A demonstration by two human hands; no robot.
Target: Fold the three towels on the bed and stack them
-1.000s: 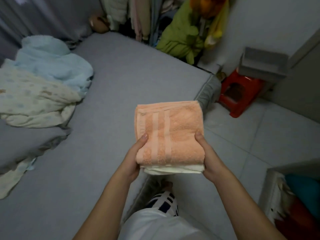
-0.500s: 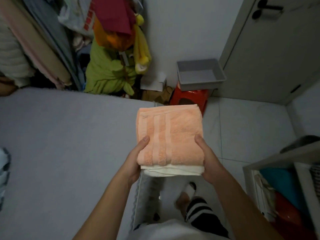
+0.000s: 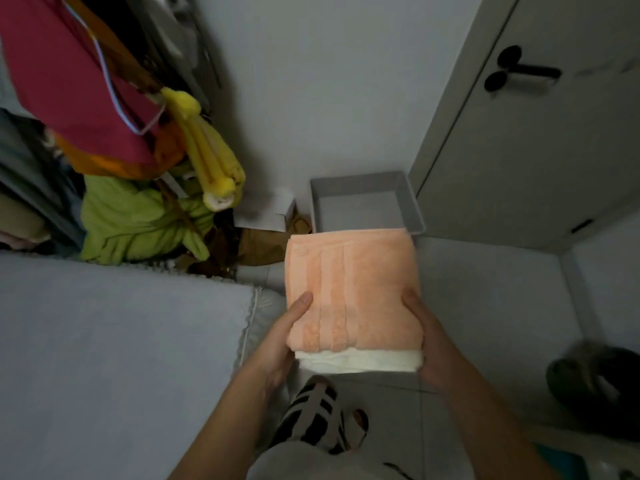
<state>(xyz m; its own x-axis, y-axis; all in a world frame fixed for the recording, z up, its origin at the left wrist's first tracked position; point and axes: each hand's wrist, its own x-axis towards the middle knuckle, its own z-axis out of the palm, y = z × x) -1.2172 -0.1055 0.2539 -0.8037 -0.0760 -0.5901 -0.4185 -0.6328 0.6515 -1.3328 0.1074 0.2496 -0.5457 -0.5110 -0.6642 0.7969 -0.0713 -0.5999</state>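
I hold a stack of folded towels in the air, past the bed's corner and above the floor. On top lies a peach towel (image 3: 353, 289) with raised stripes. Under it a white towel (image 3: 360, 362) shows along the near edge. Whether a third towel lies in the stack I cannot tell. My left hand (image 3: 280, 341) grips the stack's left side, thumb on top. My right hand (image 3: 431, 341) grips the right side the same way. The grey bed (image 3: 114, 358) fills the lower left.
An empty grey tray (image 3: 363, 202) sits just beyond the stack by the wall. Hanging clothes (image 3: 131, 140) crowd the upper left. A closed door (image 3: 540, 140) with a black handle stands at the right. A dark round object (image 3: 595, 386) lies on the tiled floor at right.
My view has swung right, away from the bed toward the door and tray. The stack stays held the same way in both hands and now hangs over the floor near the tray.
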